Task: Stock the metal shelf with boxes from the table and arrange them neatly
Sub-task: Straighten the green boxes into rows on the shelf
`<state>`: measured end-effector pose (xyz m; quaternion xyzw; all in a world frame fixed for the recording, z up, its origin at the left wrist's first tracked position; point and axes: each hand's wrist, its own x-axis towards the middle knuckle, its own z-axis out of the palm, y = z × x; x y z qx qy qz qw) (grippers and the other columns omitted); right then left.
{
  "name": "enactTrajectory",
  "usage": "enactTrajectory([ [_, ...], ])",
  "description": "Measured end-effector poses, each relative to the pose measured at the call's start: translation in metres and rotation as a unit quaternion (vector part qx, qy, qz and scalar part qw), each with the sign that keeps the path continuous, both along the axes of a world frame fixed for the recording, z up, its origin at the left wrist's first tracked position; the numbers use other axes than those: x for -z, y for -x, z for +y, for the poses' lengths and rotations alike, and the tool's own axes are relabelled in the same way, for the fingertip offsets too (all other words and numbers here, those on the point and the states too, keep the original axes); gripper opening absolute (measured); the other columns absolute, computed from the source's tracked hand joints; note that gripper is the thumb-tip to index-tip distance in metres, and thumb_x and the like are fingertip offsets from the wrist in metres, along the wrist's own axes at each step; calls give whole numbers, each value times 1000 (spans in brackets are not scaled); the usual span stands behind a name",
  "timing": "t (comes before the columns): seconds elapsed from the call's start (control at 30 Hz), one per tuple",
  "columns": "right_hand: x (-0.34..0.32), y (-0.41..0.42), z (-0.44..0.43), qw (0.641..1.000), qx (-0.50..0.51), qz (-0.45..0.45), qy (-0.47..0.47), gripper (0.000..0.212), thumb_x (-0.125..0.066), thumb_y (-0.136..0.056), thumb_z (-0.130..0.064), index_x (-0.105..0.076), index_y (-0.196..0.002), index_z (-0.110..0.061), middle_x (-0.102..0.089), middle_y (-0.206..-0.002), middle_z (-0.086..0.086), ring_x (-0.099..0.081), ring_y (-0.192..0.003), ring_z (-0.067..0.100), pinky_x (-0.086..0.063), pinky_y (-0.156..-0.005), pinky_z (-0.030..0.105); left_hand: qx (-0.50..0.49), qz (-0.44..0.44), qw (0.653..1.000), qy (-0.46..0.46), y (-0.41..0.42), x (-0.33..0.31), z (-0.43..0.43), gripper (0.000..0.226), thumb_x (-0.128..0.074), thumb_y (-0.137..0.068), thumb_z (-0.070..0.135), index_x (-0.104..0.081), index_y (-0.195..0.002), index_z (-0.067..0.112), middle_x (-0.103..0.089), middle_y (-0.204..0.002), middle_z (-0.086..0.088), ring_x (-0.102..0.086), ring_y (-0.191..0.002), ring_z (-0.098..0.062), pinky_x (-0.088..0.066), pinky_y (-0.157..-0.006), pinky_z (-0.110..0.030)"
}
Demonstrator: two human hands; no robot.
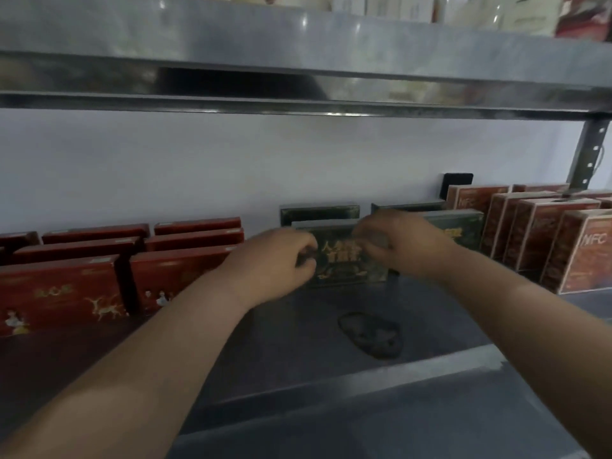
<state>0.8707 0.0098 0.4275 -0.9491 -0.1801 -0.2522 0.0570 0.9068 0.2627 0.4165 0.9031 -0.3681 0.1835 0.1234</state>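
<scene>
Two hands meet on one dark green box (342, 261) that stands on a long edge near the middle of the metal shelf (291, 329). Its long axis runs left to right, parallel with the shelf's back edge, and its gold-lettered face is turned toward the front edge. The left hand (281, 260) curls its fingers round the box's left end. The right hand (404, 243) grips the upper right part, fingers bent over the top and face. The box seems to rest on the shelf, though its bottom edge is too dim to be sure.

Behind it, toward the back edge, stand other dark green boxes (319, 212) with the same left-to-right lie, one directly behind and more off to the right, partly hidden by the right hand. Toward the left end, red boxes (59, 293) stand in rows from front to back, faces forward, the nearest just beside the left forearm. Toward the right end, taller NFC boxes (584, 256) stand upright in close rows, near the green ones.

A dark oval mark (371, 336) lies on the shelf between the held box and the front edge. An upper shelf (298, 44) hangs close overhead, carrying blurred pale packages. A perforated post (589, 154) rises at the back right corner, and a small black plate (458, 182) sits on the white wall (198, 167) above the NFC boxes
</scene>
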Motion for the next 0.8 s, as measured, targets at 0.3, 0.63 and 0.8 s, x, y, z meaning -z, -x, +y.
enactTrajectory([
  [0.3, -54, -117, -126, 990, 71, 109, 61, 31, -55, -100, -28, -59, -131, -25, -60, -128, 4, -50, -105, 12, -35, -87, 24, -148, 37, 987, -40, -121, -67, -50, 43, -59, -94, 34, -54, -136, 24, -61, -129, 1, -54, -102, -13, -43, -82, -28],
  [0.63, -62, -192, -155, 957, 95, 238, 139, 41, -79, -80, -21, -62, -113, -38, -61, -121, -5, -55, -100, 15, -48, -85, 32, -203, 132, 953, -182, -178, -72, -86, 58, -75, -85, 32, -52, -138, 25, -61, -132, 5, -55, -112, -17, -48, -92, -33],
  [0.8, -60, -200, -148, 963, 87, 223, 123, 39, -86, -72, -33, -64, -104, -39, -55, -97, -15, -54, -97, 13, -44, -76, 31, -190, 111, 956, -196, -179, -72, -84, 40, -74, -84, 18, -62, -122, 26, -65, -115, 5, -57, -97, -14, -45, -72, -28],
])
